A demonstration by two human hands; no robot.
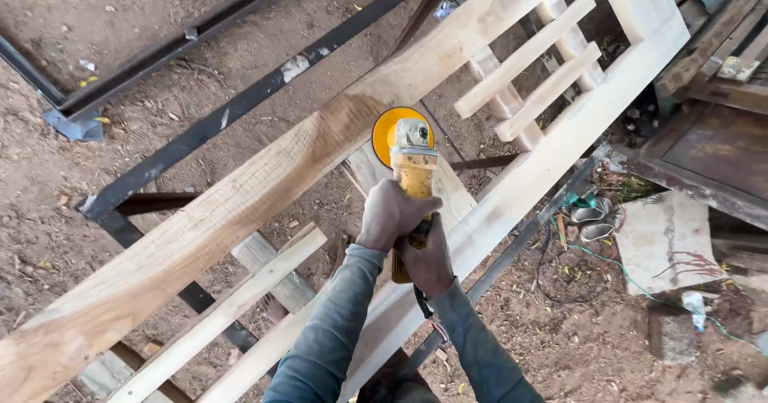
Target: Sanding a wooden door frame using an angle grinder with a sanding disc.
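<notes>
Both hands (408, 235) around yellow angle grinder (414, 171)

Soft, even daylight fills the scene, bright without harsh sun; shadows are faint and diffuse, with only a dull darkening under the long wooden beam (240, 203) and the metal frame bars (240, 103) on the dirt ground (80, 211). The pale sanded wood reads almost washed out toward the upper right. Focus is fairly sharp in the centre; the corners look softer, and straight edges bow slightly from wide-angle distortion. No strong glare shows.
</notes>
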